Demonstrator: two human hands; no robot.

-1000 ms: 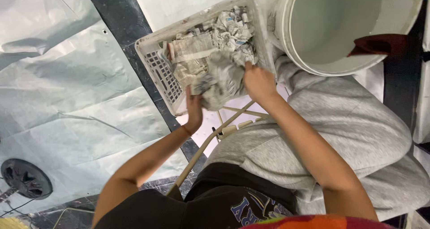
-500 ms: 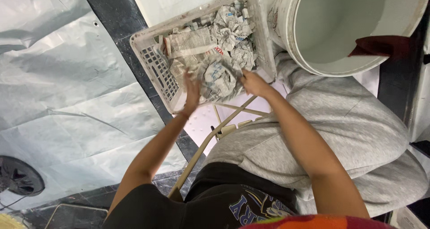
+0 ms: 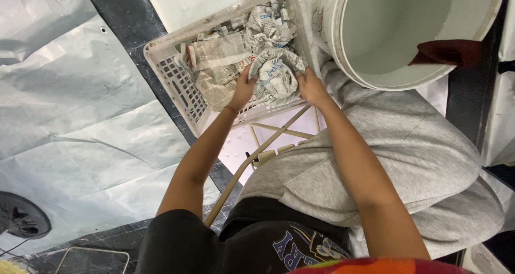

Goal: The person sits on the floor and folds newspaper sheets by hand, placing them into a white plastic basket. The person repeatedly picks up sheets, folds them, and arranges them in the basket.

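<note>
- My left hand (image 3: 242, 89) and right hand (image 3: 311, 87) press on either side of one crumpled newspaper ball (image 3: 274, 75); fingers curled around it, clenched on paper, not released.
- The ball sits in the white basket (image 3: 171, 73), at the basket's near right corner, on top of other newspaper scraps (image 3: 217, 59).
- Risk: grip is only a squeeze from two sides. The wad looks soft, so I judge it could spring open or slip out and drop back into the basket.
- Risk: loose scraps lie touching the ball. Lifting it could drag some over the basket's rim onto the grey sheet (image 3: 70, 118) left of the basket.
- Risk: the basket seems to rest partly on a thin-legged stand (image 3: 257, 153) just below its near edge; can't tell how firmly. Pushing down at that corner could tip it toward my lap.
- Risk: the white bucket (image 3: 343, 54) stands just right of the basket, almost touching, tilted toward me, with a dark red cloth (image 3: 442, 51) on its rim. An elbow swing right could knock it; I can't tell if anything is inside.
- Risk: paper looks dusty or plaster-smeared; squeezing harder could tear it and shed bits on my grey trousers (image 3: 407, 156), below the basket.
</note>
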